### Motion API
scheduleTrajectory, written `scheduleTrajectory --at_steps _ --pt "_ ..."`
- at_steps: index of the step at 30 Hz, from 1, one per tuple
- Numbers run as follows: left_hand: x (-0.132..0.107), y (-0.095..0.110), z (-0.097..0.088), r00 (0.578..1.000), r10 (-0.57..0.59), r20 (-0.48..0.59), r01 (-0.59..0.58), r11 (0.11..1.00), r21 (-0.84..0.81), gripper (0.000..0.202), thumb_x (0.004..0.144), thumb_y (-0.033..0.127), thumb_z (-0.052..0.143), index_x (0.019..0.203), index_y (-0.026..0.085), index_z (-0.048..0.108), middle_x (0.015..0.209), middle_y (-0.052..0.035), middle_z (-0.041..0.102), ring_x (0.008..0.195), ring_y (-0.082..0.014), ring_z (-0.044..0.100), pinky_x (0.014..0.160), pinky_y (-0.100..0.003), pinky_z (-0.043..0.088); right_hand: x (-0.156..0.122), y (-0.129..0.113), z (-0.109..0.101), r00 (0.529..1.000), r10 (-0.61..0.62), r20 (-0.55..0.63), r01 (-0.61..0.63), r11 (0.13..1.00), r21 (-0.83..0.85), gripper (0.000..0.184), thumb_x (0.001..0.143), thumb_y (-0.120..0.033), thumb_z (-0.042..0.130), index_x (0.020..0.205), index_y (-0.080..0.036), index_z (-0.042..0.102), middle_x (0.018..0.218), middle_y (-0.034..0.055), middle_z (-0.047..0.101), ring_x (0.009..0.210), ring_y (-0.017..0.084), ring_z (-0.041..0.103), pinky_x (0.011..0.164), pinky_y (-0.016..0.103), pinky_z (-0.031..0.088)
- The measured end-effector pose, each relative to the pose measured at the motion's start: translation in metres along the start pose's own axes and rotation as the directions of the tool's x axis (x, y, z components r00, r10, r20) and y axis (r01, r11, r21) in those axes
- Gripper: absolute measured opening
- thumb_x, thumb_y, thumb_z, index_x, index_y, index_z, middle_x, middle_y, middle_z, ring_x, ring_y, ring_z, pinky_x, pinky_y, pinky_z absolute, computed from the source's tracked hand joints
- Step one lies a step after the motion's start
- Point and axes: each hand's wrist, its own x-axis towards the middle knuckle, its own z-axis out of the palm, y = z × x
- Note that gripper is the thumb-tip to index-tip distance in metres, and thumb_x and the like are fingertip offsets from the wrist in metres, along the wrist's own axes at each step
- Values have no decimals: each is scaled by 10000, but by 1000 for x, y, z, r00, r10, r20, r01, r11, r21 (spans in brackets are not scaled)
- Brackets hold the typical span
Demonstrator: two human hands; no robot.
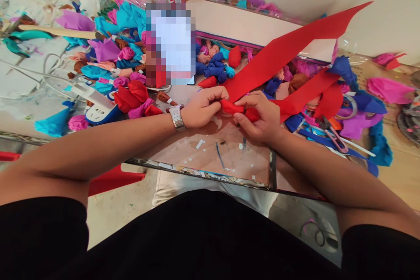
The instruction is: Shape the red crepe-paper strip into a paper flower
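My left hand (pixel 205 107), with a metal watch (pixel 177 117) on its wrist, is closed and pinches the rolled end of a long red fabric strip (pixel 295 43). My right hand (pixel 259 116) is closed on the same red roll (pixel 231 106) from the other side. The strip runs up and to the right from my hands, over the table. Both hands rest over a brown tabletop (pixel 210 148) near its front edge.
Several rolled fabric buds in red (pixel 133 94), blue (pixel 211 70), pink, purple and teal lie scattered across the table. Scissors (pixel 333 135) lie right of my hands. A white power strip (pixel 95 100) sits at left, a white box (pixel 252 26) at the back.
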Motion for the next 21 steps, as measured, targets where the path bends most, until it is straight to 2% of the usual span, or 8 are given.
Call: scheduleTrajectory --at_steps 10,14,21 --pt "1 4 0 1000 -6 14 6 1000 -6 83 803 121 520 809 197 552 720 19 597 646 -118 571 609 -254 470 0 1 0 1000 -28 -2 28 1000 -4 182 1022 -377 699 1189 -318 658 861 -17 739 736 193 669 789 425 558" --pt "0 3 1 1000 2 4 -2 1000 -5 98 795 111 505 800 198 551 734 16 598 632 -118 574 594 -257 475 0 -1 0 1000 -29 1 29 1000 -2 179 1022 -382 702 1171 -294 655 911 -14 761 762 180 680 829 418 560" --pt "1 -5 0 1000 -5 13 5 1000 -15 98 804 118 532 796 207 570 740 -6 614 623 -143 570 592 -290 483 -2 2 1 999 -22 42 22 1000 12 194 1016 -374 700 1194 -302 670 877 -19 750 755 183 681 852 409 550"
